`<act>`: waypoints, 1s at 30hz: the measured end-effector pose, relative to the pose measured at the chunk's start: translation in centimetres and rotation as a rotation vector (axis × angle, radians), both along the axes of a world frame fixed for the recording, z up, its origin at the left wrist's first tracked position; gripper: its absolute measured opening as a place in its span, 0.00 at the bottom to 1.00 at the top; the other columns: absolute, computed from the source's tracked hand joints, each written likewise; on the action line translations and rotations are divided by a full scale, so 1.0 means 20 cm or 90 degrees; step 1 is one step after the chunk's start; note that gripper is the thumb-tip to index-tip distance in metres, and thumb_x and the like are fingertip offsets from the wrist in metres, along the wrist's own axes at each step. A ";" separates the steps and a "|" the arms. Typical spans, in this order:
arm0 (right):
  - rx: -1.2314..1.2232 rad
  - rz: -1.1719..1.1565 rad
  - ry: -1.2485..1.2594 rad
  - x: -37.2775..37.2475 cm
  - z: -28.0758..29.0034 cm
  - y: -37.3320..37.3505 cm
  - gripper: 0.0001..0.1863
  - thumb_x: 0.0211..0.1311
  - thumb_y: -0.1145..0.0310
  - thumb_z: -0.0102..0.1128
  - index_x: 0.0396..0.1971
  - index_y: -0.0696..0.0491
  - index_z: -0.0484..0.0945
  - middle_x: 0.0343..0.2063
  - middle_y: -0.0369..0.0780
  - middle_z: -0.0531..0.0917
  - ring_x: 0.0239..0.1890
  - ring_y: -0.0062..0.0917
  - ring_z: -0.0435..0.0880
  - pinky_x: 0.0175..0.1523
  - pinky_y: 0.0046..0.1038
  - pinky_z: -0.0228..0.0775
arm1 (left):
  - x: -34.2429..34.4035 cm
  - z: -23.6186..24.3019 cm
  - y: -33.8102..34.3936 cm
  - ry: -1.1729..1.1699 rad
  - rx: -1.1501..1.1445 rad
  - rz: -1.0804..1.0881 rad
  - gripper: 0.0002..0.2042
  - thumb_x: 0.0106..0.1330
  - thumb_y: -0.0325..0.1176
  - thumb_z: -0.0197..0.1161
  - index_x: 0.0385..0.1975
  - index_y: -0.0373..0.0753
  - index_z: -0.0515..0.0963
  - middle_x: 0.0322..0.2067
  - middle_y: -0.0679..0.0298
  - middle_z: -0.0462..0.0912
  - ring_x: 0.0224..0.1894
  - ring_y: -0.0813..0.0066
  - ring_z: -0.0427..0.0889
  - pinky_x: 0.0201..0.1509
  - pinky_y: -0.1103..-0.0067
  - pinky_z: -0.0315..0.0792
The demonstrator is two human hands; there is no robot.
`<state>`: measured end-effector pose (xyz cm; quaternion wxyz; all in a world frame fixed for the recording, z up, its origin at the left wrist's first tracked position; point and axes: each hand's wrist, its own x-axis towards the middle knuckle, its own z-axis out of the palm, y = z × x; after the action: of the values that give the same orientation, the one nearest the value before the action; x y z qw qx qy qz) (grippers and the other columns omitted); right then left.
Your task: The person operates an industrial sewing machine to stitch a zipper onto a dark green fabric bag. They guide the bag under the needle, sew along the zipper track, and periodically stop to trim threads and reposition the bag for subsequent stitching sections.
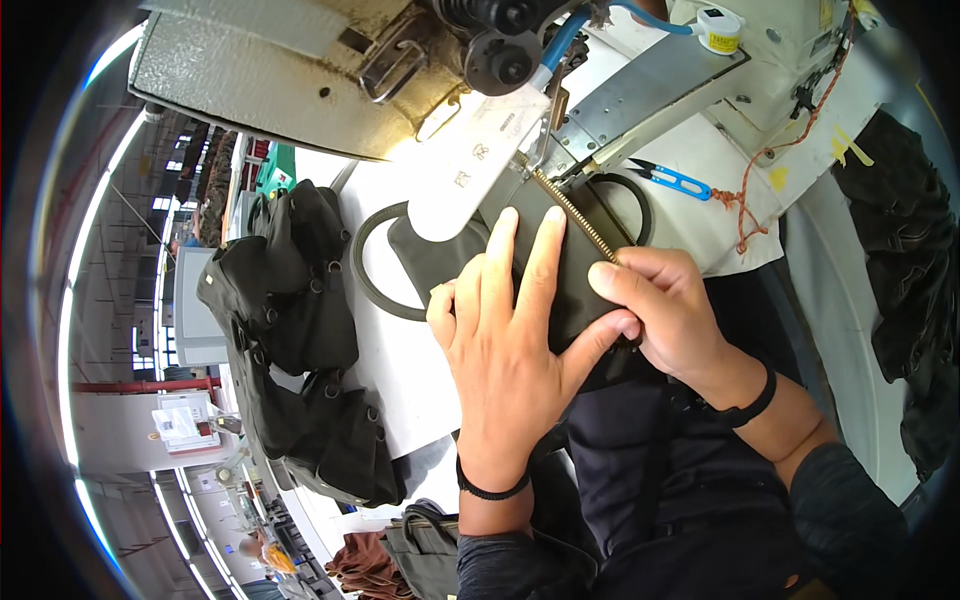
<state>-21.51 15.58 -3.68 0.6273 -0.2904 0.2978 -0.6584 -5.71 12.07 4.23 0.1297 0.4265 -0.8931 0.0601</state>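
A dark olive fabric bag lies under the sewing machine's presser foot. Along it runs a brass-toothed zipper from near the foot toward me. My left hand rests flat on the bag, fingers spread, with two fingertips just left of the zipper. Thumb and bent fingers of my right hand pinch the bag's edge at the zipper's near end. Looped bag handles stick out on both sides, a left handle and a right handle. The needle tip is hard to make out.
The machine head overhangs the work from the upper left. Blue-handled thread snips with an orange cord lie right of the bag. Dark bags are heaped at left; more dark pieces hang at far right. Brown material sits below left.
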 end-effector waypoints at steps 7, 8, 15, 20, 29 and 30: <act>-0.006 0.002 0.007 0.00 -0.01 -0.06 0.23 0.78 0.66 0.63 0.18 0.52 0.70 0.17 0.27 0.69 0.21 0.08 0.64 0.26 0.19 0.54 | 0.01 -0.03 -0.05 0.065 -0.045 -0.029 0.43 0.56 0.65 0.74 0.68 0.43 0.79 0.66 0.57 0.82 0.62 0.62 0.80 0.67 0.66 0.60; -0.009 0.004 0.006 0.00 -0.01 -0.08 0.23 0.78 0.66 0.62 0.18 0.52 0.71 0.17 0.27 0.69 0.21 0.08 0.64 0.27 0.19 0.54 | 0.01 -0.04 -0.06 0.070 -0.049 -0.029 0.42 0.56 0.64 0.75 0.67 0.43 0.80 0.65 0.57 0.82 0.62 0.63 0.81 0.67 0.67 0.61; -0.023 -0.014 0.032 0.01 -0.02 -0.19 0.23 0.77 0.66 0.63 0.17 0.51 0.71 0.17 0.27 0.71 0.21 0.08 0.65 0.27 0.19 0.55 | 0.02 -0.10 -0.17 0.143 -0.077 -0.047 0.40 0.51 0.61 0.79 0.62 0.43 0.83 0.61 0.61 0.85 0.56 0.66 0.83 0.63 0.66 0.63; -0.026 -0.034 0.050 0.04 0.00 -0.26 0.22 0.76 0.68 0.62 0.17 0.51 0.73 0.17 0.27 0.71 0.21 0.07 0.65 0.27 0.18 0.54 | 0.05 -0.13 -0.26 0.211 -0.079 -0.062 0.37 0.48 0.56 0.84 0.56 0.40 0.86 0.51 0.60 0.90 0.50 0.64 0.85 0.59 0.68 0.64; 0.007 -0.082 0.178 0.04 0.07 -0.36 0.22 0.74 0.66 0.63 0.15 0.53 0.76 0.14 0.27 0.71 0.18 0.08 0.64 0.25 0.19 0.54 | 0.08 -0.14 -0.37 0.221 -0.070 -0.057 0.31 0.53 0.49 0.83 0.54 0.39 0.85 0.53 0.60 0.90 0.55 0.63 0.86 0.64 0.67 0.66; 0.013 -0.097 0.187 0.05 0.08 -0.36 0.22 0.74 0.66 0.63 0.15 0.53 0.77 0.14 0.28 0.71 0.18 0.08 0.65 0.25 0.19 0.54 | 0.08 -0.14 -0.38 0.221 -0.067 -0.056 0.30 0.53 0.48 0.83 0.54 0.39 0.85 0.52 0.60 0.90 0.55 0.62 0.86 0.64 0.67 0.66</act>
<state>-20.50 8.30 -2.05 0.5279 -0.3536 0.4141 -0.6518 -4.17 4.56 1.48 0.3063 0.3834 -0.8709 0.0264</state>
